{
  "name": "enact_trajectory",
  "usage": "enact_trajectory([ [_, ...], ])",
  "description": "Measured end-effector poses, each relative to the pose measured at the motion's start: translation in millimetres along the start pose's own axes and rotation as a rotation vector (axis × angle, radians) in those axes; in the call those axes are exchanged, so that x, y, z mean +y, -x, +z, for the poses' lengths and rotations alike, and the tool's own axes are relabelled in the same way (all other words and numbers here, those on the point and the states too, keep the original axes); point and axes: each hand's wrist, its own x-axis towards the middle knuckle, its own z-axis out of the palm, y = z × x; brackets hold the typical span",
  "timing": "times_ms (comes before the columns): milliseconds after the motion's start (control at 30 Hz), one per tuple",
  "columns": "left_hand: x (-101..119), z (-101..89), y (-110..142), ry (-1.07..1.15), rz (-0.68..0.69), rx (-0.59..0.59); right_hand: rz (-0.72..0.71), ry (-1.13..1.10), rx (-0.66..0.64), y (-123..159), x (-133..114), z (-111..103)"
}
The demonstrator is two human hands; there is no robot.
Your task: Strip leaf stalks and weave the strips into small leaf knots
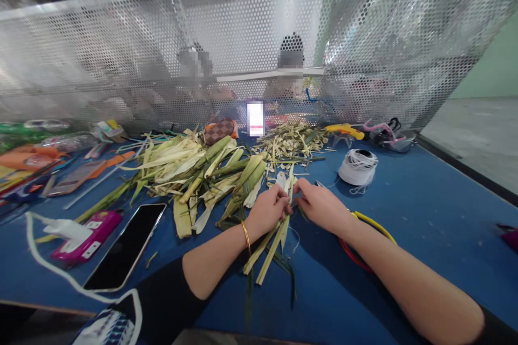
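Observation:
My left hand (pixel 269 207), with a gold bangle at the wrist, is closed around a small bundle of pale green leaf strips (pixel 269 259) that look like corn husk. The strips' lower ends spread toward me, with darker green leaves among them. My right hand (pixel 318 202) meets the bundle from the other side, its fingers curled and pressed together. What those fingers pinch is hidden. A thin white thread (pixel 298 237) loops below the hands. Under my right forearm lie yellow and red handles (pixel 376 222), apparently of scissors.
A large heap of husks (pixel 182 164) lies left, and a pile of scraps (pixel 297 140) behind the hands. A white thread spool (pixel 358 167) stands right. Left are a black phone (pixel 127 248) and a magenta power strip (pixel 87 237). A perforated metal screen (pixel 243 16) borders the back; people sit beyond.

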Motion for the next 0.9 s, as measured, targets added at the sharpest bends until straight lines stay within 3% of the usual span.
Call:
enact_trajectory([
  [200,0.5,1.2,-2.1,0.074,-0.101,0.007,-0.075,0.094,-0.063,0.8,8.0,-8.0],
  [367,1.3,2.8,-4.5,0.151,-0.174,-0.015,-0.123,-0.107,-0.053,0.1,8.7,-3.1],
  [600,5.6,-4.0,-5.6,0.168,-0.172,-0.066,0.048,-0.343,0.010,-3.2,6.3,3.6],
  [700,10.1,-11.0,-4.4,0.152,-0.207,-0.115,0.058,-0.407,0.024,-4.9,7.8,5.3],
  [900,11.9,-18.8,-4.6,0.095,-0.218,-0.244,-0.134,-0.467,0.153,-5.4,10.0,9.7],
])
